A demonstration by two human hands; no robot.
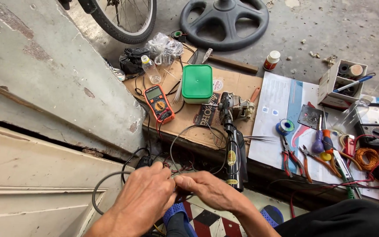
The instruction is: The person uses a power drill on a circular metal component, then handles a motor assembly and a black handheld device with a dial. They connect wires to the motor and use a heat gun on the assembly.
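Note:
My left hand (141, 199) and my right hand (209, 191) meet low in the view, fingertips pinched together on thin wires (177, 179). A grey cable (104, 182) loops out to the left of my left hand, and dark wires (189, 131) arc up toward a black motor-like part (232, 145) standing just right of my hands. An orange multimeter (159, 103) lies on the cardboard (237, 85) above, its leads trailing down toward my hands.
A green-lidded box (197, 83), a small plastic bottle (150, 69), pliers (290, 158), screwdrivers (322, 138), a solder spool (284, 127), copper wire coil (367, 157) and a second meter (373, 123) lie around. A bicycle wheel (126, 19) and a fan base (224, 22) stand behind. A wall slab (44, 87) is at left.

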